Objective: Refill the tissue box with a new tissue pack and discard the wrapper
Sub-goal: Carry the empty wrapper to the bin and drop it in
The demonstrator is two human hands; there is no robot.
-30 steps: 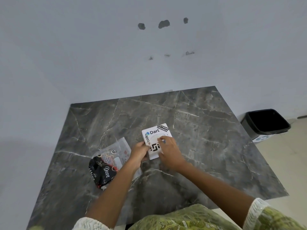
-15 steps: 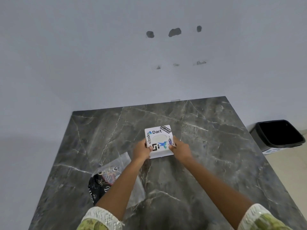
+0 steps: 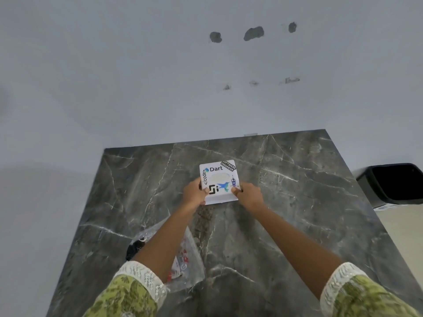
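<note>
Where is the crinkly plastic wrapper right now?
In the head view, the wrapper lies on the marble table, near its left front, partly hidden under the left forearm, well short of the tissue box.

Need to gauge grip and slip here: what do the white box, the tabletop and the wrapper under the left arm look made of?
White box: looks like matte card or plastic, stickers on top; which one is unclear. Tabletop: dark grey marble-look slab with white veins and a slight sheen, stone or laminate. Wrapper: thin clear plastic film, crinkled and glossy, printed.
</note>
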